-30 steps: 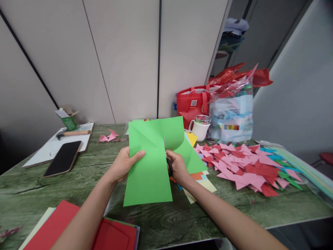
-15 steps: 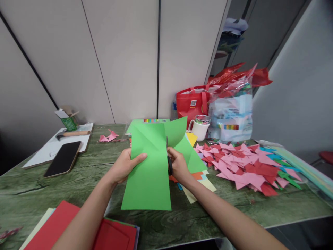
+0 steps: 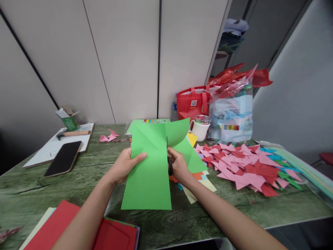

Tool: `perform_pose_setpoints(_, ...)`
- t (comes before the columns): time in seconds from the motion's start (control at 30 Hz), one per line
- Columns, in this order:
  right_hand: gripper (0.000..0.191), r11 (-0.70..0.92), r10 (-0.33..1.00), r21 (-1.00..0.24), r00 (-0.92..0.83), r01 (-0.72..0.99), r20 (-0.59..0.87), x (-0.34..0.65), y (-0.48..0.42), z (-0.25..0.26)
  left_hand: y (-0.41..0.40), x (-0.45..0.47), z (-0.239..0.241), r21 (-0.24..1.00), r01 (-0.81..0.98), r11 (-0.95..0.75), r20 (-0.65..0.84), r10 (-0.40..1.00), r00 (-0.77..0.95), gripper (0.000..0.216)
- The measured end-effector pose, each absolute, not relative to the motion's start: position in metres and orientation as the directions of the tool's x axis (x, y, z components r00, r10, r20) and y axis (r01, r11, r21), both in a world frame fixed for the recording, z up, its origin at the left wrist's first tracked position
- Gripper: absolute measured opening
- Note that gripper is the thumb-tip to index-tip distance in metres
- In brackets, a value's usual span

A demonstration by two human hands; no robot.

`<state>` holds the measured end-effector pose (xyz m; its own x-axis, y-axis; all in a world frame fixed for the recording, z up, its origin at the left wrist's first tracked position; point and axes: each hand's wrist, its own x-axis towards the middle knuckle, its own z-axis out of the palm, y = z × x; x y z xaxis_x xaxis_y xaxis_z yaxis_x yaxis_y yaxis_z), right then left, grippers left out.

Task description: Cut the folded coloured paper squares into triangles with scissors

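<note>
A sheet of green paper (image 3: 149, 177) hangs in front of me, held at its left edge by my left hand (image 3: 127, 165), thumb on top and fingers behind. My right hand (image 3: 178, 163) is closed on a pair of scissors (image 3: 170, 166) with black handles. The blades stand upright at the sheet's right side and are partly hidden by the paper. Beyond the cut line, a strip of the green paper curls up to the right. Under the right hand lie loose papers, among them a pale yellow sheet (image 3: 191, 198) and orange ones.
Folded pink and red paper pieces (image 3: 241, 163) pile up at the right. Behind them stand a white mug (image 3: 200, 128), a red bag (image 3: 191, 106) and a clear plastic bag (image 3: 230, 118). At left lie a phone (image 3: 63, 158) and a hammer (image 3: 75, 133). Red paper (image 3: 114, 236) lies near the front edge.
The loose green strip at the upper right has swung slightly outward to the right. Both hands keep nearly the same place and grip.
</note>
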<state>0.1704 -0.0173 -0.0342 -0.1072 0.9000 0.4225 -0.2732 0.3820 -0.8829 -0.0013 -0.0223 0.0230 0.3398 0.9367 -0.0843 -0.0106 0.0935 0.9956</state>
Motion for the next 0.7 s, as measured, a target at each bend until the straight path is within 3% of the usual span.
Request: perform_pose_setpoints(0.7,0.020,0.349,0.919,-0.906,-0.099,-0.240,0.381,0.1697,-0.0193,-0.0302,-0.0220,-0.0028,0.0225,0.996,-0.004,0.084,-0.077,0.934,0.349,0.020)
